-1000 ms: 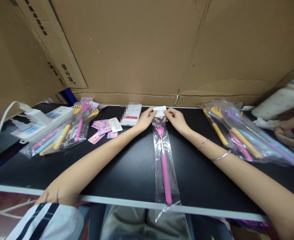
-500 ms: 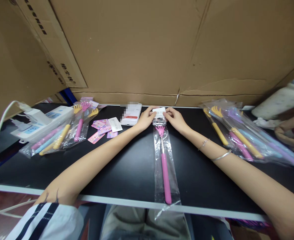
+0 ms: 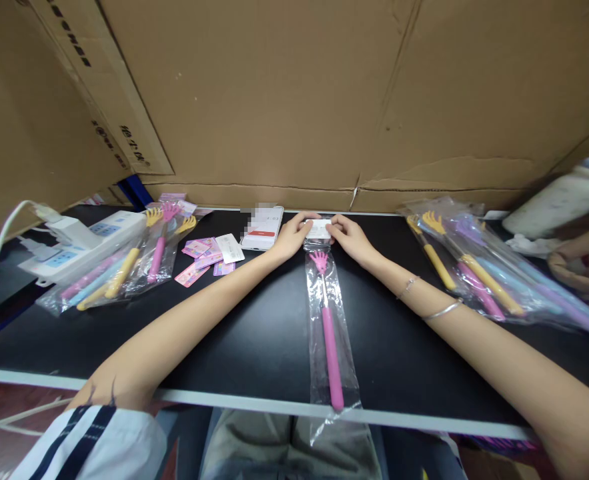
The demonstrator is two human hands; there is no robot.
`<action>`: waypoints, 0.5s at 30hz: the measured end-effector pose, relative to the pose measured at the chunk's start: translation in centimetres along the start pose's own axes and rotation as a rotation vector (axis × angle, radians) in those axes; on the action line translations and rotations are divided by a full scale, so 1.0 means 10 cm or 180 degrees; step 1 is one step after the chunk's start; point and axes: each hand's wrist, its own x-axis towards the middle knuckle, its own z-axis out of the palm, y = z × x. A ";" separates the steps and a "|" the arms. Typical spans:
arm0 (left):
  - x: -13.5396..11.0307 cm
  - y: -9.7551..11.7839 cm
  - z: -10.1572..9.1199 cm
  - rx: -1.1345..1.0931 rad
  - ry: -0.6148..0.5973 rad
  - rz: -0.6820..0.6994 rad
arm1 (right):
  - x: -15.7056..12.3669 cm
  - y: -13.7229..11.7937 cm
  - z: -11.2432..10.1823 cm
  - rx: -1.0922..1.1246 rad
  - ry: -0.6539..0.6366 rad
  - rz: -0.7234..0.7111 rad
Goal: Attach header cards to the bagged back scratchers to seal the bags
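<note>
Hands pinching a card at the far end of the bag

We've got both hands way out at the far side of the black table [image 3: 254,333]. Our left hand [image 3: 290,237] and right hand [image 3: 350,238] each pinch an end of a small white card [image 3: 319,229], fingers pressed together on it, right at the far end of a clear bag [image 3: 330,333]. That bag lies down the middle of the table with a pink back scratcher [image 3: 328,327] inside, claw end far, handle at the near edge. Bagged scratchers [image 3: 124,263] are piled left, another pile [image 3: 474,273] sits right, and a phone [image 3: 263,229] lies just left of our left hand.
</note>
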 end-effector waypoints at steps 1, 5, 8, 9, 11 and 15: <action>0.00 0.01 0.00 -0.0019 0.0002 -0.0011 | 0.00 0.00 0.00 -0.0011 -0.0002 0.0003; -0.01 0.04 0.00 0.0006 -0.0018 -0.0030 | -0.01 -0.02 -0.01 -0.0120 0.0036 -0.0031; -0.02 0.06 0.00 0.0107 -0.0065 0.0003 | -0.01 -0.02 -0.03 -0.0251 0.0052 -0.0068; -0.02 0.06 0.00 0.0124 -0.0077 0.0011 | -0.01 -0.01 -0.03 -0.0273 0.0045 -0.0058; -0.03 0.07 0.00 0.0123 -0.0094 -0.0003 | 0.00 0.01 -0.04 -0.0272 0.0032 -0.0030; -0.03 0.06 0.01 0.0005 -0.0078 -0.0056 | 0.01 0.02 -0.04 -0.0143 -0.0019 0.0004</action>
